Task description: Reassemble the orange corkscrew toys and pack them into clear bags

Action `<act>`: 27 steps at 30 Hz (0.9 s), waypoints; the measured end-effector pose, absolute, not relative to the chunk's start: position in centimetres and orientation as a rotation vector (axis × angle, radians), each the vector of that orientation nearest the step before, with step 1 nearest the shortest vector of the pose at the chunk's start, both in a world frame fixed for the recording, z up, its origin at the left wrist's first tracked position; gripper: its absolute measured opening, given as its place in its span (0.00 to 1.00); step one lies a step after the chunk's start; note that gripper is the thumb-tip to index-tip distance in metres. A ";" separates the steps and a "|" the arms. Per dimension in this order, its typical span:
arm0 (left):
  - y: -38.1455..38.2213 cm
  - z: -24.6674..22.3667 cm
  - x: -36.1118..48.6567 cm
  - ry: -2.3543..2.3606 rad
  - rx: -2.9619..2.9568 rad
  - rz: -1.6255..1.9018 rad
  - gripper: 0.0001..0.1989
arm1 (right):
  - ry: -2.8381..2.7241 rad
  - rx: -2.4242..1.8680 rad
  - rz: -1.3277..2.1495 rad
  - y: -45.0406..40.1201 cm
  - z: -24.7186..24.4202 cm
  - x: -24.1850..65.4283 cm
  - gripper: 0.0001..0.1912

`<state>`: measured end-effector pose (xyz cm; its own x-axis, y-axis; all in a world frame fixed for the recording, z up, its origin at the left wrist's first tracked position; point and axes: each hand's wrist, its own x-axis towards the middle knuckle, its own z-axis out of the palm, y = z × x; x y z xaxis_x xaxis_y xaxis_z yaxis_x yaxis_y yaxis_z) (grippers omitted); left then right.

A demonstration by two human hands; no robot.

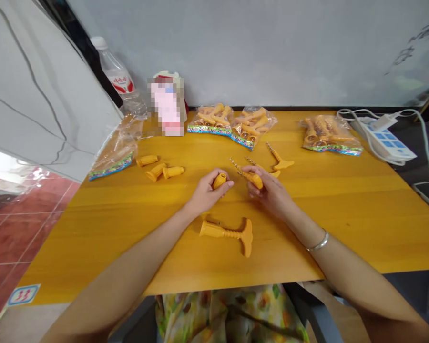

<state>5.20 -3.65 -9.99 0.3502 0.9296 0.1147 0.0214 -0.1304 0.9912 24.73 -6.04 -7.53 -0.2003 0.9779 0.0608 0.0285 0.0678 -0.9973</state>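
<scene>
My left hand [209, 190] is closed around a hollow yellow plastic sleeve [219, 180], its open end facing up and right. In my right hand [270, 190] is a yellow T-handled corkscrew [253, 179], its metal spiral pointing up-left toward the sleeve but apart from it. An assembled corkscrew [227, 232], sleeve and T-handle joined, lies on the table below my hands. Just beyond my right hand lies a loose corkscrew [281, 162] with bare spiral, and another beside it is partly hidden. Several loose yellow sleeves [156, 171] lie to the left.
Along the back stand clear bags of yellow corkscrews [210, 116], [253, 125] and a third bag [331, 136]. An opened plastic bag [117, 147], a water bottle [119, 78] and a pixelated object [168, 102] are back left. A power strip [388, 138] with cables sits at right.
</scene>
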 end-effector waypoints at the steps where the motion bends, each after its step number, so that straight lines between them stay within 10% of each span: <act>1: -3.7 -9.9 5.2 0.921 1.481 1.008 0.16 | -1.371 -1.028 1.374 -6.1 -7.5 24.7 0.27; 27: -4.4 -9.8 5.0 0.991 1.684 0.894 0.22 | -1.158 -1.096 0.964 -5.4 -7.7 25.8 0.25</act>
<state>4.97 -4.43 -9.79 0.4034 0.9074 0.1178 0.2103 -0.2173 0.9532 25.78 -5.36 -7.69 0.1577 0.9665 0.2027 -0.0246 0.2091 -0.9776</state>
